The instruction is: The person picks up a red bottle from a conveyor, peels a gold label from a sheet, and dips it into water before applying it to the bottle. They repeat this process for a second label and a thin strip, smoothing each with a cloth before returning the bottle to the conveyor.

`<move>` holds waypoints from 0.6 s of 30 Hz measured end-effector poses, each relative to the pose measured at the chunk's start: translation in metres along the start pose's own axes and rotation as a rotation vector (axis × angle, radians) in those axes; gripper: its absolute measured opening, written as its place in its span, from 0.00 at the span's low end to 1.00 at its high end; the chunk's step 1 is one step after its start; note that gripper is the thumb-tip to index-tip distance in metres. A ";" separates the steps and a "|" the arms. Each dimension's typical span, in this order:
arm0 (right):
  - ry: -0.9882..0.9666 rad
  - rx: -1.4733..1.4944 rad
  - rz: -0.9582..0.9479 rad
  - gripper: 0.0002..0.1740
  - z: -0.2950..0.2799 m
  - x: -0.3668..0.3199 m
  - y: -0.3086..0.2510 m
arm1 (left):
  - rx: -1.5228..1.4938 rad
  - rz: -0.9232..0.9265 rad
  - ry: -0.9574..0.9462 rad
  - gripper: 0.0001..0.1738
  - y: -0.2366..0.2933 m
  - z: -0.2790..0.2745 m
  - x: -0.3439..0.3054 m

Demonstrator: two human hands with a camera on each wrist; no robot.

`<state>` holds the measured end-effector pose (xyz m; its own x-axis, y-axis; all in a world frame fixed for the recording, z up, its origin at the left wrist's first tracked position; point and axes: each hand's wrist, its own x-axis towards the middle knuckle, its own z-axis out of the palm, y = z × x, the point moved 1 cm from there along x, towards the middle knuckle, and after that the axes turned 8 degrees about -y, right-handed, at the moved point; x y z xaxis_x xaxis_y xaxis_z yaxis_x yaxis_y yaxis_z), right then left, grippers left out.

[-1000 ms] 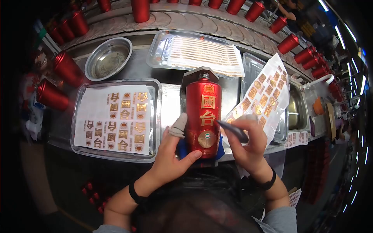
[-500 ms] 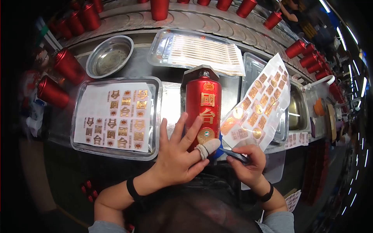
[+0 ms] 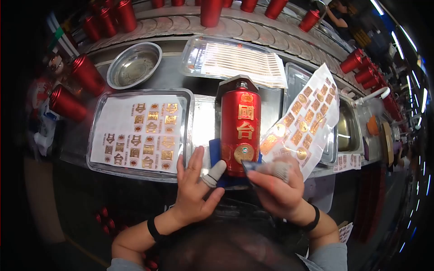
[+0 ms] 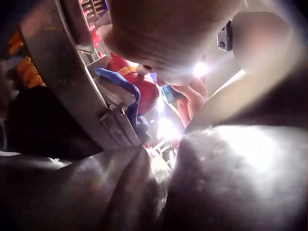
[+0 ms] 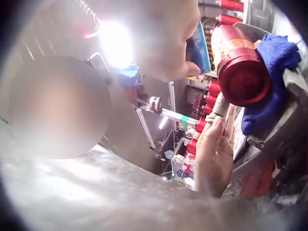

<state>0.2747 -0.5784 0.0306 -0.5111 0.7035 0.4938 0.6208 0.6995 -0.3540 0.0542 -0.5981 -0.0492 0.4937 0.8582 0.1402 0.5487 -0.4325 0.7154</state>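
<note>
The right hand (image 3: 276,189) is the hardest thing to read. Its curled fingers smear in the head view, and the thin tool (image 3: 251,166) they pinch shows only as a bluish-grey sliver whose tip cannot be made out. The left wrist view is mostly dark, blocked by the palm and by clothing, with only a scrap of red and blue showing through. In the right wrist view the palm covers most of the picture.

The red bottle (image 3: 240,128) lies on its side on a blue cloth (image 3: 212,153) at the near edge of the steel bench (image 3: 199,119). Its long axis runs straight away from the person — cap at the far end, round base towards the body, gold characters facing up.

The left hand (image 3: 193,187) lies flat with straight, spread fingers and holds nothing. Its capped forefinger (image 3: 214,173) rests on the cloth just beside the bottle; whether it touches the bottle cannot be told. The hands are apart, with the bottle's base between them. A sticker sheet (image 3: 307,115) slopes up just right of the bottle.
</note>
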 end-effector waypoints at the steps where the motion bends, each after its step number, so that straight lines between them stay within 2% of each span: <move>1: -0.059 -0.025 -0.052 0.19 0.005 0.004 -0.003 | -0.027 -0.004 0.013 0.33 -0.001 0.000 0.001; 3: -0.176 -0.067 -0.170 0.18 0.021 0.009 -0.005 | -0.072 -0.020 0.051 0.35 -0.004 -0.003 0.002; 5: -0.338 0.085 -0.327 0.19 0.034 0.000 -0.013 | -0.087 -0.019 0.064 0.38 -0.008 -0.009 0.000; 7: -0.146 0.086 -0.244 0.20 0.031 -0.001 -0.011 | -0.102 -0.021 0.051 0.41 -0.012 -0.012 0.002; 9: -0.123 -0.012 -0.115 0.21 0.021 0.000 0.001 | -0.096 -0.011 0.022 0.47 -0.012 -0.013 0.010; 11: -0.117 0.142 -0.131 0.22 0.022 -0.010 0.002 | -0.072 0.014 -0.018 0.53 -0.011 -0.013 0.026; 13: -0.243 0.461 0.086 0.22 0.006 -0.019 -0.005 | -0.034 0.034 -0.067 0.60 -0.008 -0.010 0.043; 14: -0.190 0.590 0.303 0.19 0.002 -0.023 -0.007 | -0.007 0.052 -0.065 0.66 -0.005 -0.008 0.052; 15: -0.151 0.636 0.508 0.15 0.000 -0.029 -0.002 | -0.033 0.057 -0.055 0.66 -0.006 -0.004 0.058; 17: 0.072 1.126 0.975 0.15 0.000 -0.034 0.011 | -0.083 0.071 -0.030 0.67 -0.008 0.004 0.070; 18: 0.026 1.169 0.969 0.22 0.000 -0.040 0.023 | -0.136 0.076 0.036 0.68 0.005 -0.003 0.073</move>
<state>0.3092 -0.5906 0.0032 -0.1772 0.9424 -0.2836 -0.1114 -0.3055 -0.9456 0.0909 -0.5368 -0.0334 0.5041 0.8351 0.2203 0.4135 -0.4573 0.7873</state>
